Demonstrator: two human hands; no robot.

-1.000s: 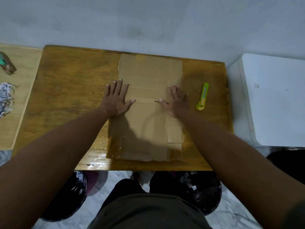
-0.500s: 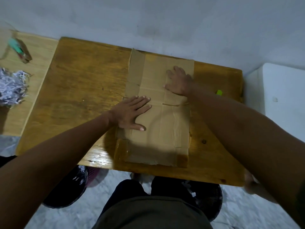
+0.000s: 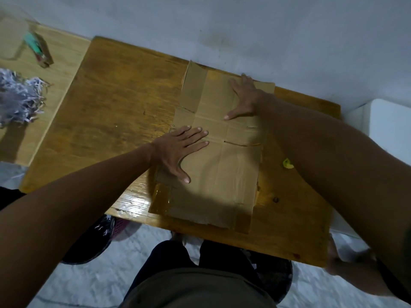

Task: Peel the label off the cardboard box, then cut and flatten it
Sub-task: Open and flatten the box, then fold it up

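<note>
Both hands, the left hand [image 3: 178, 150] and right hand [image 3: 245, 96], press flat-fingered on the flattened brown cardboard box [image 3: 218, 174], probably the final flattening; next, smoothing remaining creases.

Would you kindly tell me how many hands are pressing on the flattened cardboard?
2: the left hand flat on its left-middle edge, the right hand flat near its far end. None seems hidden.

The cardboard box [image 3: 222, 165] lay flattened on the wooden surface [image 3: 124, 116], its long side running from the near edge towards the wall. It was plain brown, creased across the middle, with a slit along one fold and glossy tape strips at its near corners and far left flap.
</note>
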